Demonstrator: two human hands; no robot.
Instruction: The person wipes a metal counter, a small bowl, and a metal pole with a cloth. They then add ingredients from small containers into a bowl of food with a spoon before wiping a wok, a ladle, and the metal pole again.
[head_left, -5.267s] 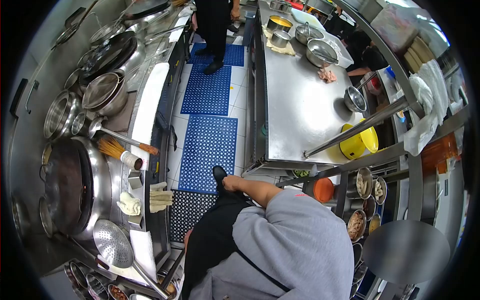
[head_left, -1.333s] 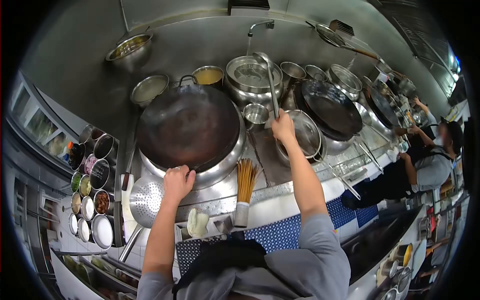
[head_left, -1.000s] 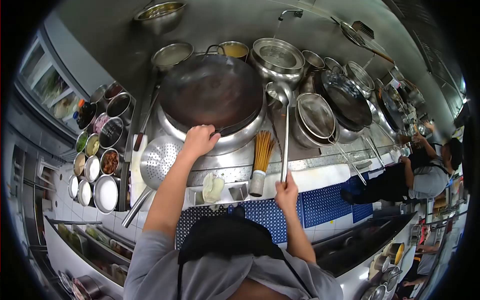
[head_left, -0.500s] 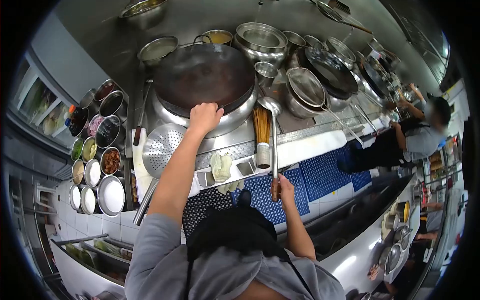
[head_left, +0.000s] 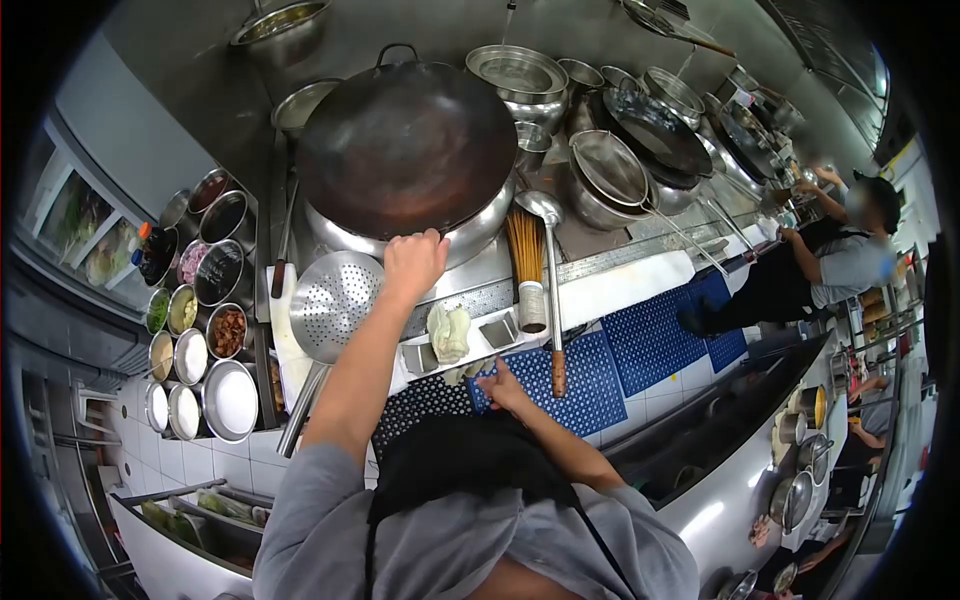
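My left hand is closed on the near rim of a large dark wok, where its near handle would be hidden under my fingers. The wok sits over a round steel burner ring, with its far rim raised and a loop handle at the back. My right hand is off the counter edge with its fingers apart, holding nothing, just below a folded pale cloth. A ladle with a wooden grip lies to its right, beside a bamboo wok brush. Left of the wok rests a perforated skimmer.
Steel containers of seasonings and ingredients, including a white bowl, stand at the left. A wire strainer lies over a pot on the right, near another dark wok. A co-worker stands farther right.
My right hand has let go of the ladle's grip and moved left towards the cloth. The wok's far rim has risen, hiding the yellow-filled bowl behind it. My left hand still grips the rim.
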